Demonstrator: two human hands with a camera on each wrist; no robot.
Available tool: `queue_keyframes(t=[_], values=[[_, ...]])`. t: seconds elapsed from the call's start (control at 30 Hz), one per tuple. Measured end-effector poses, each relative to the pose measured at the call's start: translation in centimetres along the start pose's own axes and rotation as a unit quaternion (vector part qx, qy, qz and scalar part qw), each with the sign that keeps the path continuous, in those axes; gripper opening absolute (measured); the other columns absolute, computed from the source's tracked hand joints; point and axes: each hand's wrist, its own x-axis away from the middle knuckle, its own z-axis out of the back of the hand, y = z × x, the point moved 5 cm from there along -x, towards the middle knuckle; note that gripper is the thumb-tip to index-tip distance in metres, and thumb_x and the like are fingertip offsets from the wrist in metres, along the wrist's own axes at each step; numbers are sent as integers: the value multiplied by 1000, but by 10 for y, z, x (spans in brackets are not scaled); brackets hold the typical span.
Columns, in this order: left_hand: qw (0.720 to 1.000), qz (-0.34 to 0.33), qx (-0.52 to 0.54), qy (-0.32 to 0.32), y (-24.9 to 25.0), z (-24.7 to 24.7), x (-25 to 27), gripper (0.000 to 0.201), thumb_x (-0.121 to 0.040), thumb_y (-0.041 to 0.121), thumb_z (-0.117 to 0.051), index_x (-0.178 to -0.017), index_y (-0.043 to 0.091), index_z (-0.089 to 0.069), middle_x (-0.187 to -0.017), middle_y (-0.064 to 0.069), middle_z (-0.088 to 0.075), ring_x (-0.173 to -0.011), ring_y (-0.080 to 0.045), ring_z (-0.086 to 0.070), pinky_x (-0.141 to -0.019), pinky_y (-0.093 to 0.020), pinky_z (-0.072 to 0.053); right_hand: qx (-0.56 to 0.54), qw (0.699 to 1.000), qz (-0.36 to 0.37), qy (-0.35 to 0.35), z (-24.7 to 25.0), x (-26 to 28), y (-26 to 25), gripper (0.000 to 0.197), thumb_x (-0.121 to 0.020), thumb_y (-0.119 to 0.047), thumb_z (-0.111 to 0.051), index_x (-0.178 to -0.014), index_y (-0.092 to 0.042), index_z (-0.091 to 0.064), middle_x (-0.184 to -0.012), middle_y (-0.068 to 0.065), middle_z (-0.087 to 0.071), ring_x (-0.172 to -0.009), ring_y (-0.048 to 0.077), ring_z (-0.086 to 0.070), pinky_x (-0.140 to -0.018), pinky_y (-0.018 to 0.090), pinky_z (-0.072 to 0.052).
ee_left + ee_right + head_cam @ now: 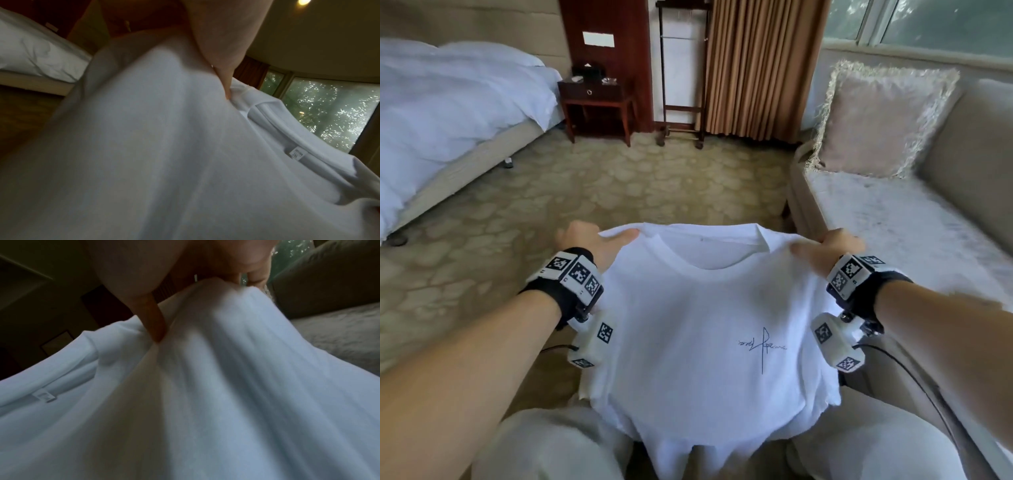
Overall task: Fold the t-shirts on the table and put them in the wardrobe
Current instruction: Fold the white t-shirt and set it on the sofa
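The left hand (589, 240) pinches the white t-shirt (705, 335) at one shoulder, thumb laid flat over the top of the cloth and the fingers curled behind it; the right hand (832, 246) grips the other shoulder the same way, so the two hands stand well apart with the collar stretched between them. In the left wrist view the thumb (224, 81) presses into a fold of the fabric just beside the neckline, and a small size label (153, 154) shows inside the collar. In the right wrist view the thumb there (154, 324) digs into the cloth, which hangs from the grip in long pleats. The shirt is held up in the air in front of the person, its front carrying a thin dark signature-like print (763, 346), and its lower hem drapes down over the person's lap between the light trousers (544, 445). Each wrist wears a black strap with white marker blocks (575, 274). Beyond the hands lies a patterned carpet (619, 185), with a bed (448, 102) on the left, a dark wooden nightstand (595, 102) and brown curtains (756, 68) at the far wall, and a sofa (893, 219) with a fringed cushion (880, 120) on the right.
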Motion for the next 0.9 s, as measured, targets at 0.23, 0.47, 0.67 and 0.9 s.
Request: queue_keyframes(t=[0.23,0.47,0.67,0.9], values=[[997,23,-45,-59,-10,-56,-66,61,-68,65,-76,-62,11,-49,-60,-11,-42,-67,-31,-50,-59,-31,-41,122,992,-5,-35,-63,-73,1,27,-84,-46,-54,-87,-21,-63,-86,7,-57,-101,32,-56,-98,41,-43],[985,32,-128,-107,-34,-115,-125,67,-67,70,-72,-59,11,-42,-59,-5,-43,-53,-24,-43,-53,-27,-33,152,985,-21,-75,-133,-130,20,48,-76,-66,-47,-100,-29,-64,-96,7,-60,-100,32,-48,-81,40,-32],[962,48,-208,-167,-53,-156,-148,99,-67,75,-62,-128,-3,-51,-116,-27,-63,-102,-42,-62,-88,-50,-52,158,982,-46,-96,-159,-144,30,59,-73,-78,-50,-110,-32,-58,-107,7,-58,-107,33,-47,-76,38,-29],[932,8,-333,-145,-25,-146,-113,96,-77,82,-42,-144,14,-32,-147,-14,-29,-137,-35,-28,-111,-50,-28,115,987,-89,-65,-131,-129,39,79,-78,-69,-54,-138,-20,-39,-138,11,-40,-130,32,-34,-107,49,-32]])
